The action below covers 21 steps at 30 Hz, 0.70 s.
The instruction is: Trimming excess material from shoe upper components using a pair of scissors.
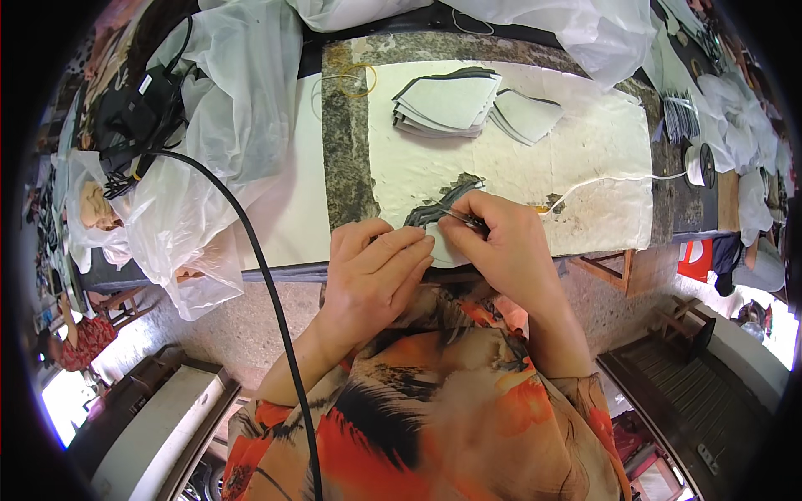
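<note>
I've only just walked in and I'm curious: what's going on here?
The person's right hand pinches a slim object, its kind unclear, over overlapping dark pieces. The left hand is beside it, near a pale piece. Farther back, a larger pile and a smaller pile of white-topped pieces lie on a pale sheet, and a white cord runs toward the right hand from a spool.

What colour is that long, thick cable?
The cable is black; it shows best in the head view.
</note>
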Available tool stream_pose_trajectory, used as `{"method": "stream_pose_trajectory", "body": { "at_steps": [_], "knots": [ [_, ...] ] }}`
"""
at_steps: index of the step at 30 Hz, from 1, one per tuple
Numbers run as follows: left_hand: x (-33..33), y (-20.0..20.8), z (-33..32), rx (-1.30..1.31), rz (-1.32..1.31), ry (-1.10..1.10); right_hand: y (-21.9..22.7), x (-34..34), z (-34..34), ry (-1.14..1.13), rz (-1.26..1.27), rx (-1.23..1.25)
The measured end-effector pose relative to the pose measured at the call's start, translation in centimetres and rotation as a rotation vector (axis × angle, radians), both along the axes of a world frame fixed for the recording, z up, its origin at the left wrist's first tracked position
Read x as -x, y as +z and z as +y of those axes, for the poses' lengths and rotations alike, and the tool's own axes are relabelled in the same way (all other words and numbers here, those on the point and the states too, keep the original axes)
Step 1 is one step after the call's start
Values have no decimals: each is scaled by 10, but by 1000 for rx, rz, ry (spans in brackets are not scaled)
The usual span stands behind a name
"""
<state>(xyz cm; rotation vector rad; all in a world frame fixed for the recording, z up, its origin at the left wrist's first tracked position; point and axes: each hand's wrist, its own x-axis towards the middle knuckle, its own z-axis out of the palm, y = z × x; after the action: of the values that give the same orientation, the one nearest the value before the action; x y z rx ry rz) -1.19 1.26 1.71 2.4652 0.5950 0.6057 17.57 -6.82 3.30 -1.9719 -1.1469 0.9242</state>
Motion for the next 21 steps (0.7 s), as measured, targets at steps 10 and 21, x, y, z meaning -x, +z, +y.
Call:
{"method": "stream_pose_trajectory", "body": {
  "at_steps": [10,21],
  "knots": [
    [-3,2,2,-11,-3,-16,-2,4,2,-30,-13,15],
    [-6,-3,7,-61,-18,-82,-7,9,-1,-54,-76,-35]
  ]
}}
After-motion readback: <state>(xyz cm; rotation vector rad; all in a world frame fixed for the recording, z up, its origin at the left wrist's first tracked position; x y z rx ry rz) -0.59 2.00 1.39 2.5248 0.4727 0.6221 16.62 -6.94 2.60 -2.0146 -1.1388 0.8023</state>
